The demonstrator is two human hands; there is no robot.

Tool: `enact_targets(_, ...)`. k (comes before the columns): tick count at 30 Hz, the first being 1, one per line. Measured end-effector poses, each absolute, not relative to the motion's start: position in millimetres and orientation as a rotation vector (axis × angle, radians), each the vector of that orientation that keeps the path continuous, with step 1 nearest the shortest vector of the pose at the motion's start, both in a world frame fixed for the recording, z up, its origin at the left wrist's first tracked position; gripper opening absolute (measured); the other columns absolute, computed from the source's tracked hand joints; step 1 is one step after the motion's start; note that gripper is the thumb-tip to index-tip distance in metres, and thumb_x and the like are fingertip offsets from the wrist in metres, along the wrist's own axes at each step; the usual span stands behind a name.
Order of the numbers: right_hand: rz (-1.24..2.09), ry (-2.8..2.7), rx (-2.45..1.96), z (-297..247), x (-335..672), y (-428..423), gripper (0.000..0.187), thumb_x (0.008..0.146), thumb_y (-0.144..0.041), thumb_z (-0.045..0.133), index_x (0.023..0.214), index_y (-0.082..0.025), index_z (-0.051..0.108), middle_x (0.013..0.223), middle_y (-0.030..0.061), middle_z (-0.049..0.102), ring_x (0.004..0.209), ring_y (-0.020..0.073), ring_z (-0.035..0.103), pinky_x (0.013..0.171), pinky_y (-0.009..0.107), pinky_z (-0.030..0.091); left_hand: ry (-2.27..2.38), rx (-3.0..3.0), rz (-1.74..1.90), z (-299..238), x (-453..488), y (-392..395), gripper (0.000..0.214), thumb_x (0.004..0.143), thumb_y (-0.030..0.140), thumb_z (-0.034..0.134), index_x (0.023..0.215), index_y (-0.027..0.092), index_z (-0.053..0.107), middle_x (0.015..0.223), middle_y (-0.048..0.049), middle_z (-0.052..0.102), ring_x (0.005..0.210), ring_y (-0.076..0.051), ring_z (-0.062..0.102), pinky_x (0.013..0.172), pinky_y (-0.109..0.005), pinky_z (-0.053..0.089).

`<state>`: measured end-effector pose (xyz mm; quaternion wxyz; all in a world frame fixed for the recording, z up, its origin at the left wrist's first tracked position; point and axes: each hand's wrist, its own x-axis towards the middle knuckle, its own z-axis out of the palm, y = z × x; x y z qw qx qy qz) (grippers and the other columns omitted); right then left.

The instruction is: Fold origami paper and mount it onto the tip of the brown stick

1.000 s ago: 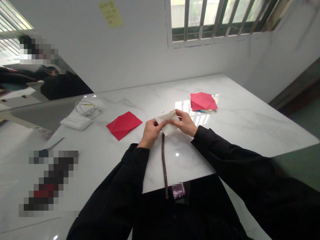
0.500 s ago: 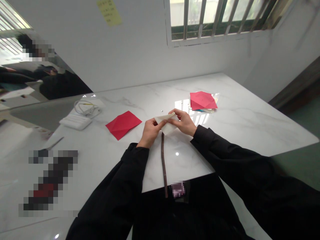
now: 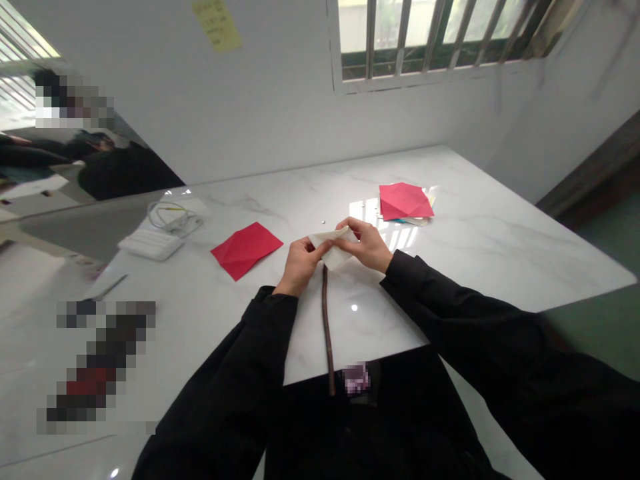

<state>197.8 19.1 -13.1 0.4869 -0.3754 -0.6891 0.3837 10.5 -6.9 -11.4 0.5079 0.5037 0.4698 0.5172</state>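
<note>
Between my two hands is a cream-white sheet of paper, partly folded, with a crease along its upper edge. My left hand pinches its left side, thumb on top. From the right, my right hand grips the other side, its thumb close to the left one. Below the paper a thin brown stick lies on the table, its near end sticking out past the front edge and its far end by the paper. To the left of my hands rests a creased red paper square.
A stack of papers topped with a red sheet lies at the back right of the white marble-patterned table. White boxes with a coiled cable stand at the left. Beyond them sits another person in dark clothes.
</note>
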Motion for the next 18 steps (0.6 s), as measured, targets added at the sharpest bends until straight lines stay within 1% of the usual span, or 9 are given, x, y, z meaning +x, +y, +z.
enact_targets(2, 0.941, -1.666, -0.907, -12.6, 197.6, 18.7, 0.031, 0.085, -0.047, 0.078, 0.101, -0.022, 0.068, 0.084, -0.0001, 0.069, 0.075, 0.0185, 0.058, 0.070, 0.032, 0.047, 1.121, 1.205, 1.242, -11.3, 10.5, -6.9, 0.057, 0.068, 0.058, 0.099, 0.099, 0.013, 0.084, 0.093, -0.0094, 0.082, 0.078, -0.019, 0.070, 0.073, -0.030, 0.052)
enact_targets(9, 0.987, -1.625, -0.874, -7.4, 196.2, 16.1, 0.030, 0.084, -0.046, 0.079, 0.098, -0.022, 0.067, 0.091, 0.0014, 0.073, 0.082, 0.0197, 0.064, 0.076, 0.033, 0.050, 1.089, 1.143, 1.241, -12.1, 10.2, -5.9, 0.058, 0.067, 0.055, 0.099, 0.104, 0.012, 0.083, 0.096, -0.0098, 0.082, 0.081, -0.022, 0.072, 0.076, -0.031, 0.055)
enact_targets(14, 0.982, -1.612, -0.874, -6.9, 195.3, 15.7, 0.031, 0.083, -0.046, 0.079, 0.097, -0.022, 0.066, 0.087, 0.0000, 0.070, 0.080, 0.0190, 0.063, 0.073, 0.033, 0.049, 1.092, 1.139, 1.239, -12.4, 10.2, -5.8, 0.059, 0.067, 0.056, 0.099, 0.104, 0.013, 0.083, 0.095, -0.0097, 0.082, 0.081, -0.022, 0.073, 0.076, -0.031, 0.054)
enact_targets(18, 1.029, -1.592, -0.883, -7.4, 194.4, 15.0, 0.033, 0.081, -0.046, 0.080, 0.097, -0.024, 0.062, 0.085, -0.0015, 0.068, 0.076, 0.0181, 0.061, 0.070, 0.032, 0.048, 1.111, 1.153, 1.243, -12.1, 10.2, -6.0, 0.060, 0.066, 0.056, 0.099, 0.103, 0.013, 0.083, 0.094, -0.0098, 0.082, 0.082, -0.023, 0.073, 0.076, -0.032, 0.055)
